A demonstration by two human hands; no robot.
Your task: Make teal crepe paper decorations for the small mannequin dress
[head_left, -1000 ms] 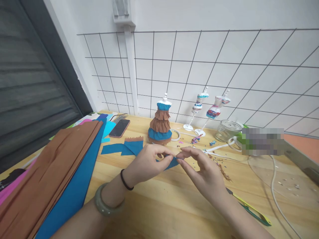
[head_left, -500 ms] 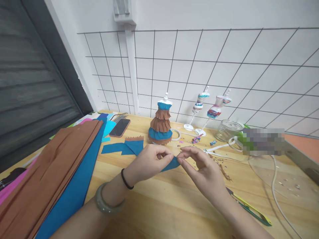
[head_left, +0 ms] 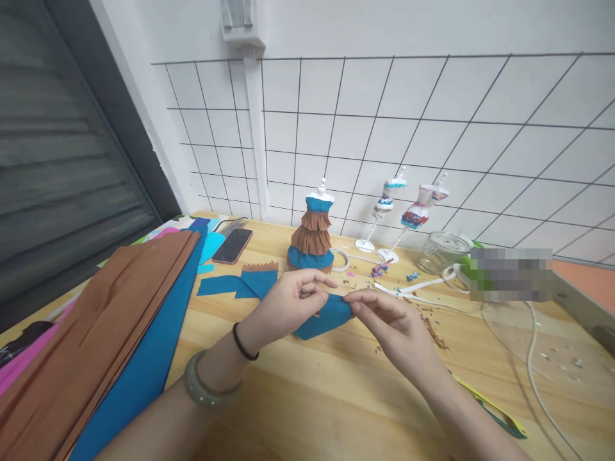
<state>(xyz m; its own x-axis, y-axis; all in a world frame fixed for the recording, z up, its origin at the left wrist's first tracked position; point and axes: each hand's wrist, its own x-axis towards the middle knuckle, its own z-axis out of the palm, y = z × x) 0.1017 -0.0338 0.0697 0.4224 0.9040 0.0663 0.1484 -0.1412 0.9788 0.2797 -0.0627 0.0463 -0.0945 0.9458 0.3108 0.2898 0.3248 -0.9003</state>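
Note:
A strip of blue crepe paper (head_left: 329, 318) hangs above the table between my hands. My right hand (head_left: 394, 320) pinches its upper right corner between thumb and fingers. My left hand (head_left: 293, 304) is closed at its upper left edge, the thumb against the paper and the index finger lifted slightly off; the other fingertips are partly hidden. Just behind stands a small mannequin (head_left: 314, 224) dressed in blue and brown ruffled tiers. More blue crepe paper pieces (head_left: 257, 282), one with a brown zigzag strip (head_left: 262, 267), lie left of my hands.
Folded brown crepe paper (head_left: 110, 307) and blue sheets fill the left side. A phone (head_left: 233, 246), a tape roll (head_left: 341, 260), two white mannequins (head_left: 416, 214), a glass jar (head_left: 442, 251), paper scraps (head_left: 435, 336), a yellow-green cutter (head_left: 497, 410) and a white cable (head_left: 531, 358) are around.
The blue paper now shows more of its face, spread wider between my hands. My left index finger has lifted and stretched out, and the hands are slightly farther apart at the edge.

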